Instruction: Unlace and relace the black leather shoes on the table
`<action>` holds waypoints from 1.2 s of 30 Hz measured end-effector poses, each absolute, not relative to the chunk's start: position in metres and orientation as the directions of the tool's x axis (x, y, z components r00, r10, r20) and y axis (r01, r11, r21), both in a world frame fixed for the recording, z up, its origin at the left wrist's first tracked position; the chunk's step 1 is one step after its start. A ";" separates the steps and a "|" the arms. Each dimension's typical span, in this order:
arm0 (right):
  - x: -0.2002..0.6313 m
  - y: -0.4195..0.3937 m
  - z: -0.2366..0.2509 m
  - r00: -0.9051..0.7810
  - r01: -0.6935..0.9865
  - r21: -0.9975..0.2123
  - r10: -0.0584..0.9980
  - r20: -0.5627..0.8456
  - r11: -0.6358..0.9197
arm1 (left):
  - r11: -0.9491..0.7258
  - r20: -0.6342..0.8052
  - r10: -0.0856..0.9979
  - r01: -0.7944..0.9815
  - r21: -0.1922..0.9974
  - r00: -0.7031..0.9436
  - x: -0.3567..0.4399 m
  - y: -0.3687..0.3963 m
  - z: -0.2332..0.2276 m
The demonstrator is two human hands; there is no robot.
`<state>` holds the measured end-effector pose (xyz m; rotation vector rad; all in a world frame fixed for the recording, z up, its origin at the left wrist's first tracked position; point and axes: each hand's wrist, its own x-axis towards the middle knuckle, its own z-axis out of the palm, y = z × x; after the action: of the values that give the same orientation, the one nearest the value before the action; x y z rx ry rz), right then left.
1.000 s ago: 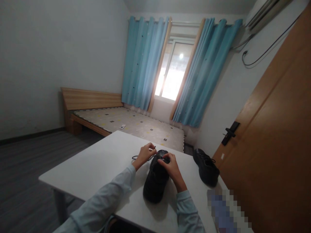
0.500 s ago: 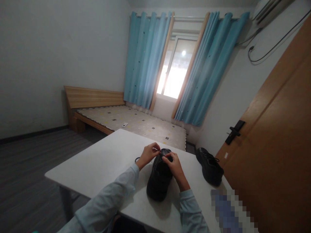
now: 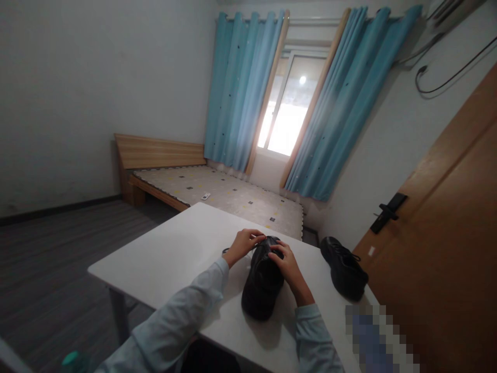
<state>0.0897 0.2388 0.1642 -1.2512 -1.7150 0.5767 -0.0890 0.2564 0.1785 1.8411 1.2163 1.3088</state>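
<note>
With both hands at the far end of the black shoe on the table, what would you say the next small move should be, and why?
Probably a short pull on the lace by the left hand. That hand pinches at the shoe's far end, where a dark bit of lace lies on the white table, while the right hand rests on top and steadies the shoe. Whether the lace is slack is too small to tell.

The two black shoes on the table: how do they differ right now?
The near shoe lies in front of the person, with the left hand and right hand both at its laced end; the far shoe sits untouched near the table's right edge, by the door. The far shoe's laces look done up. Both are black and rest on the white table.
</note>
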 end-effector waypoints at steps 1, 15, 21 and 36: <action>0.090 0.239 0.164 -0.079 0.494 -0.783 0.916 0.393 0.379 | -0.401 0.390 0.915 0.318 0.859 0.102 -0.089 0.257 0.177; 0.090 0.239 0.165 -0.065 0.473 -0.791 0.911 0.408 0.388 | -0.306 0.305 0.950 0.009 0.952 0.063 -0.094 0.260 0.181; 0.091 0.239 0.162 -0.075 0.460 -0.797 0.911 0.405 0.392 | -0.394 0.395 0.917 -0.034 0.919 0.057 -0.099 0.258 0.185; 0.092 0.240 0.162 -0.088 0.448 -0.797 0.907 0.412 0.406 | -0.506 0.457 0.859 0.248 0.826 0.231 -0.107 0.256 0.184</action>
<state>0.0917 0.2398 0.1621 -1.1942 -1.7068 0.6014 -0.1068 0.2564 0.1835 1.8939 1.0149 1.2815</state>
